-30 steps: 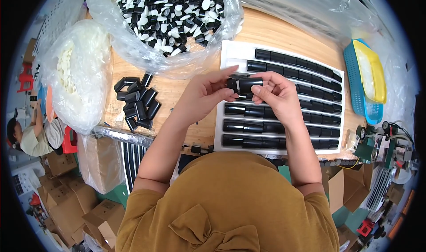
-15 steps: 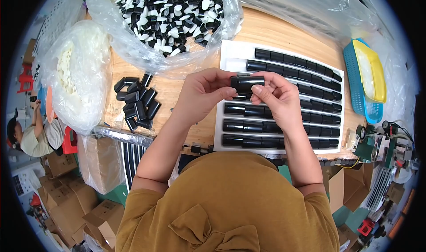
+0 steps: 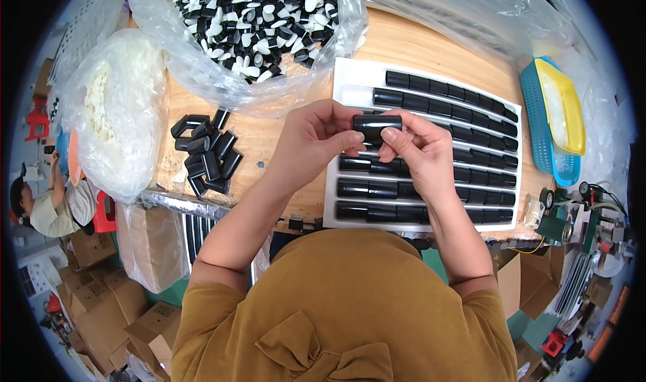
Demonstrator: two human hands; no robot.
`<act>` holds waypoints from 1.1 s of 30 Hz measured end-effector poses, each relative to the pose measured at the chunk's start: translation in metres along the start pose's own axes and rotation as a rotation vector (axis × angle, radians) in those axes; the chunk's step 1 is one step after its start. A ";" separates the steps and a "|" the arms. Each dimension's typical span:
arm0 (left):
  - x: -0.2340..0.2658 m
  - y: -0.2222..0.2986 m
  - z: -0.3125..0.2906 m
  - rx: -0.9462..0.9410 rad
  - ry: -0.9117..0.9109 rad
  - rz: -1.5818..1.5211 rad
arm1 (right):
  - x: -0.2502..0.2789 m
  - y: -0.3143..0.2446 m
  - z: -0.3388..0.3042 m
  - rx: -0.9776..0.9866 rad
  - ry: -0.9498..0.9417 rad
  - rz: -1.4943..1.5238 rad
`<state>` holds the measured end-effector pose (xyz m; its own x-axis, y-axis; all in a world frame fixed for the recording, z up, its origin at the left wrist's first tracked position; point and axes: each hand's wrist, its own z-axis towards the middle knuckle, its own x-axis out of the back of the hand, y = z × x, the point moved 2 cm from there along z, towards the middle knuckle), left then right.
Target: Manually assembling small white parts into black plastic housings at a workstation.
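Note:
Both of my hands hold one short black cylinder piece above the left part of a white tray. My left hand pinches its left end and my right hand grips its right end. The tray carries several rows of glossy black cylinder pieces lying end to end. A loose heap of black hollow sleeves lies on the wooden table to the left of my left hand.
A clear bag of black and white small parts sits at the back. A bag of white parts lies at the left. Blue and yellow baskets stand at the right. Cardboard boxes and another person are at lower left.
My hands and the black piece have shifted slightly up and left over the tray; the grip on both ends is the same.

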<state>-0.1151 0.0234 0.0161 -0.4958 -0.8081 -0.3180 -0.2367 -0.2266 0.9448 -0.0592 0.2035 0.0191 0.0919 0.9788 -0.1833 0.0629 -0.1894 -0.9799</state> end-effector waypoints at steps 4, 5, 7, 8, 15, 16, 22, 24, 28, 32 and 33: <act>0.004 -0.003 0.000 -0.007 0.018 -0.002 | -0.004 0.009 0.002 -0.010 0.019 0.061; 0.008 -0.006 0.001 0.019 0.009 0.023 | -0.004 0.012 0.003 -0.012 0.018 0.062; 0.019 -0.018 0.003 0.043 0.004 0.049 | -0.001 0.017 0.010 -0.081 -0.022 -0.066; 0.027 -0.027 0.007 0.091 -0.002 0.171 | 0.007 0.027 0.020 -0.044 -0.128 -0.273; 0.047 -0.025 0.011 -0.149 0.346 0.311 | 0.012 0.032 0.080 0.417 -0.036 -0.918; 0.052 -0.025 0.011 -0.149 0.357 0.241 | 0.013 0.038 0.090 0.419 -0.034 -0.915; 0.067 -0.024 0.003 -0.065 0.397 0.373 | 0.030 0.062 0.107 0.575 -0.039 -1.145; 0.070 -0.023 0.001 -0.051 0.413 0.372 | 0.029 0.059 0.107 0.590 -0.032 -1.174; 0.065 -0.021 0.010 -0.070 0.395 0.372 | 0.021 0.053 0.103 0.681 -0.017 -1.325; 0.083 -0.022 0.013 -0.182 0.466 0.458 | 0.043 0.038 0.096 0.683 0.148 -1.350; 0.092 -0.019 0.009 -0.173 0.508 0.473 | 0.056 0.033 0.094 0.652 0.253 -1.312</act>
<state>-0.1641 -0.0418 -0.0318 -0.0525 -0.9849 0.1649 0.0645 0.1614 0.9848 -0.1458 0.2593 -0.0313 0.4936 0.3669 0.7885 -0.2034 0.9302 -0.3055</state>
